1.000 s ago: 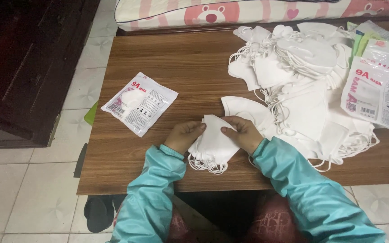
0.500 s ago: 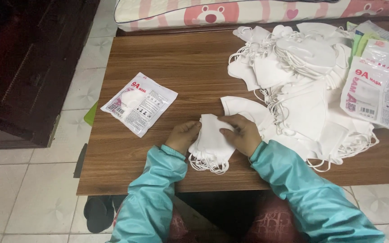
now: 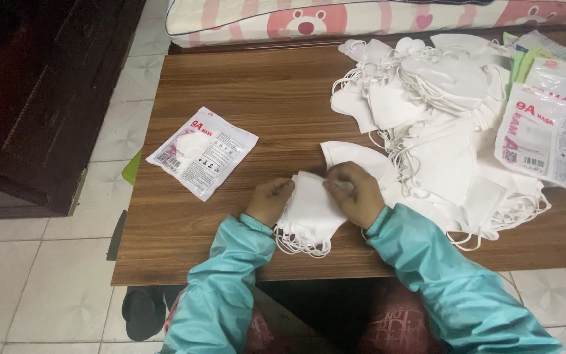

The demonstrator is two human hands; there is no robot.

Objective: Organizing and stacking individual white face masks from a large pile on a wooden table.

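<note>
— Looking left of the grip, what lies there?
— One sealed mask packet (image 3: 202, 151) on the table (image 3: 257, 85).
— And the grip itself?
— Left hand (image 3: 270, 200) and right hand (image 3: 356, 193) pinch a mask stack (image 3: 310, 211); loose masks (image 3: 440, 124) pile rightward.

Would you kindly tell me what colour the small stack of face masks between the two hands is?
White; the stack of face masks shows best in the head view.

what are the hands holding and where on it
Both hands hold a small stack of folded white face masks over the wooden table. The left hand grips its left edge, the right hand its upper right edge; the ear loops hang free below.
</note>
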